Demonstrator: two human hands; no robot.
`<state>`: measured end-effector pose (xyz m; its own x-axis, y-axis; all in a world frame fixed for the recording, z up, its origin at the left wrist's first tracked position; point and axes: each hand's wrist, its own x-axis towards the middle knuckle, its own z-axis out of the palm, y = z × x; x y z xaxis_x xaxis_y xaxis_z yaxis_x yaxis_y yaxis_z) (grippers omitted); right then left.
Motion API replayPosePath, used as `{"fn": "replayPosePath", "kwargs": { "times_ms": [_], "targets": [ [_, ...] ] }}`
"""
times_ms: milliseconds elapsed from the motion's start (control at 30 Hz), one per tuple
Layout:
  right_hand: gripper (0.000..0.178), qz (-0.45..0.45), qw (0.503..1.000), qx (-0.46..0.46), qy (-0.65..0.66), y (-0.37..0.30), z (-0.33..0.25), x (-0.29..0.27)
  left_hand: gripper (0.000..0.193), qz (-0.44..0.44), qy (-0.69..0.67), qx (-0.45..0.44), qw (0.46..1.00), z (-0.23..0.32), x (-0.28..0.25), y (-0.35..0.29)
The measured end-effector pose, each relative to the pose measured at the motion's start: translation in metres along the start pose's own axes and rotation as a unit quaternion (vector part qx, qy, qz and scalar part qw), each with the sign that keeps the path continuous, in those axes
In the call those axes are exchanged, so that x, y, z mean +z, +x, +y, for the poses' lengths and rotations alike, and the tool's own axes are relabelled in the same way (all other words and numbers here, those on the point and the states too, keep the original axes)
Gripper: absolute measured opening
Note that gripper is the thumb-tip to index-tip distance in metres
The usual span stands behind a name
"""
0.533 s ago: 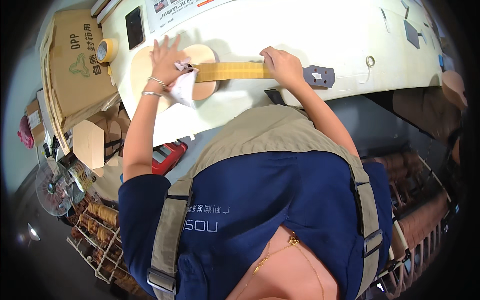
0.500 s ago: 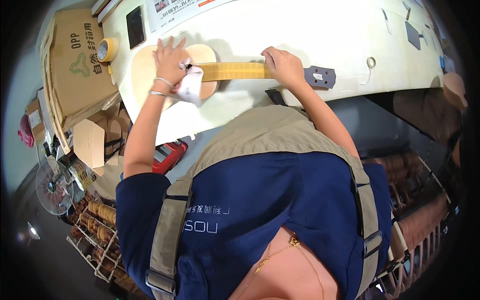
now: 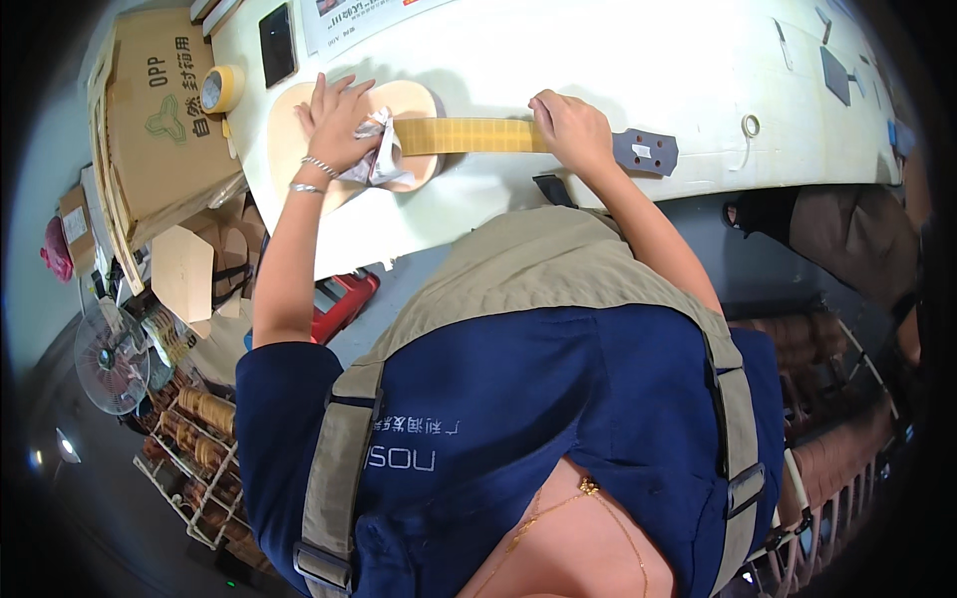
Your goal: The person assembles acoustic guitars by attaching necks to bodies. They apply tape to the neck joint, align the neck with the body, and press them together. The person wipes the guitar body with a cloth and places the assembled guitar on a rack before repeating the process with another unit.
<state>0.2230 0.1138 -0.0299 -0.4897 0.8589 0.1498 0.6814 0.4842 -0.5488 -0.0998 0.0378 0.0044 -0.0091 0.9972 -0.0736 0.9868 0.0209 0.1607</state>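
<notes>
A ukulele with a pale wood body [image 3: 412, 101] lies across the white table, its neck toward the right. Yellow tape [image 3: 469, 136] covers its fretboard, and the dark headstock [image 3: 646, 151] has several holes and a small white patch. My left hand [image 3: 339, 125] lies over the body with four fingers spread; its thumb is hidden in a crumpled white cloth [image 3: 384, 164] that it holds where the neck meets the body. Near the headstock, my right hand [image 3: 576, 132] is closed round the neck, fingertips curled over the far side.
Behind the body lie a phone [image 3: 278, 46] and a printed sheet [image 3: 369, 18]. Yellow tape roll [image 3: 221, 89] and a cardboard box [image 3: 155, 120] stand at left. A small white tape roll [image 3: 750, 126] and dark flat tools [image 3: 835, 76] lie at right. A person's leg [image 3: 847, 227] shows beyond the table edge.
The white cloth has bunched up under my left hand, its loose end drawn in toward the neck joint. My right hand keeps its hold on the neck.
</notes>
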Motion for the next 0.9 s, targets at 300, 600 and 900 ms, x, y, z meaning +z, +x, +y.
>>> {"fn": "replayPosePath", "kwargs": {
  "times_ms": [300,600,900],
  "targets": [
    [0.014,-0.037,0.999,0.022,-0.007,-0.002,-0.002,-0.007,0.055,0.041,-0.134,0.016,0.99,0.018,0.003,0.002],
    [0.015,0.017,1.0,-0.005,0.014,-0.005,-0.001,-0.004,0.033,0.086,-0.011,-0.034,0.996,-0.002,-0.004,-0.03],
    [0.015,-0.019,1.0,0.015,-0.003,-0.004,-0.002,-0.005,0.109,-0.005,0.132,-0.107,0.985,0.027,0.012,0.003]
  ]
}}
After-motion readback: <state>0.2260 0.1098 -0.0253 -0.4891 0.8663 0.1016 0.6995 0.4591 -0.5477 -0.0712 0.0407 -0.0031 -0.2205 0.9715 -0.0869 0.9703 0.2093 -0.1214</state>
